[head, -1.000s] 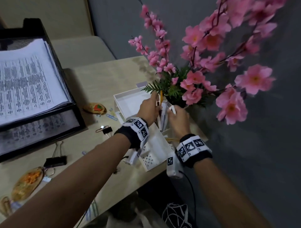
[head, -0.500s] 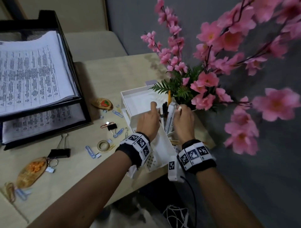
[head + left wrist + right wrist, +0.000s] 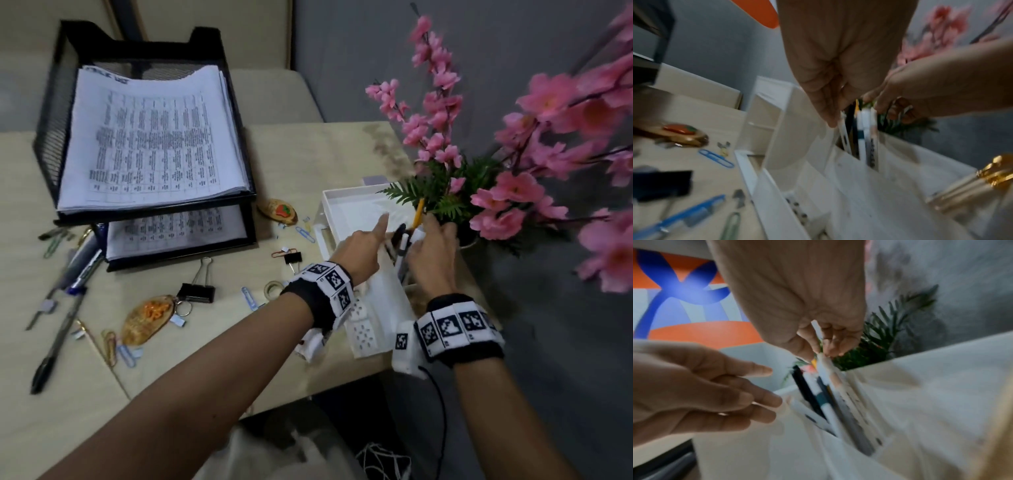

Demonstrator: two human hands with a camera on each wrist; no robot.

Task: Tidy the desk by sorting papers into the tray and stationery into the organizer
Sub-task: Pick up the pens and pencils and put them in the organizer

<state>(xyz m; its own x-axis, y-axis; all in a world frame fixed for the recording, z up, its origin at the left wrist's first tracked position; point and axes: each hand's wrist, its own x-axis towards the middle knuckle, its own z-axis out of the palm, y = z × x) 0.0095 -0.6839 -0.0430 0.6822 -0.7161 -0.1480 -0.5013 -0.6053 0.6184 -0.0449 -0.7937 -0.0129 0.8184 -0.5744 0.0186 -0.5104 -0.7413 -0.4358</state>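
Note:
A white desk organizer (image 3: pixel 380 301) stands at the desk's right edge, with several pens and a yellow pencil (image 3: pixel 402 240) upright in its back slot. My right hand (image 3: pixel 433 246) pinches the top of a white pen (image 3: pixel 823 368) standing in that slot. My left hand (image 3: pixel 363 243) hovers just left of the pens, index finger straight and the other fingers loosely bent by the slot's edge, holding nothing that I can make out. A black mesh paper tray (image 3: pixel 51 130) at the back left holds stacks of printed sheets (image 3: pixel 154 137) on two levels.
Loose on the desk are pens and markers (image 3: pixel 58 335), a black binder clip (image 3: pixel 197 291), paper clips (image 3: pixel 248 298), a tape roll (image 3: pixel 273 288) and two keychains (image 3: pixel 147 318). Pink artificial flowers (image 3: pixel 513 192) overhang the organizer from the right.
My left index finger has lifted and straightened beside the pens. My right hand stays on the pen tops. My head has turned left, bringing more of the desk into view.

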